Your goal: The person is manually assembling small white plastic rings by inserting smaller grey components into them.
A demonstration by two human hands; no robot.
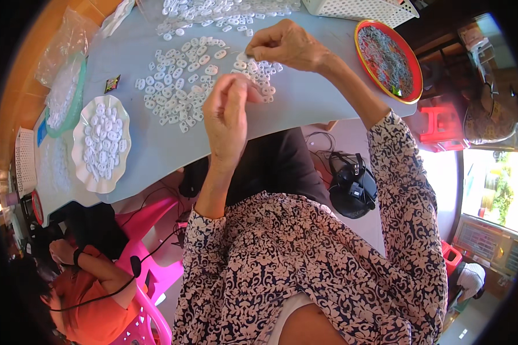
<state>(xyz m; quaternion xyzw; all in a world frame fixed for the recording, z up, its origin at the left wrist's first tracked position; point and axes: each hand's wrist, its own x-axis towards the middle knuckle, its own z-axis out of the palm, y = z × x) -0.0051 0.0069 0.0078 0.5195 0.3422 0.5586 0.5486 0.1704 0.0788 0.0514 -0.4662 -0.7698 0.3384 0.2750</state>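
Many small white oval plastic pieces (172,77), with paired holes, lie in a loose spread on the grey-blue table (305,103). Over the near right part of the spread is my left hand (229,112), its fingers curled together and slightly blurred; what they hold, if anything, is hidden. My right hand (290,47) reaches in farther back, thumb and forefinger pinched just above a smaller cluster of white pieces (265,72). Whatever sits in that pinch is too small to make out. Both hands are apart from each other.
A scalloped dish (77,149) of white pieces stands left, beside a green tray (80,95) with see-through bags. A red round tray (417,72) holds many thin grey bits. A white basket (360,10) is at the back. Another person (106,287) sits lower left.
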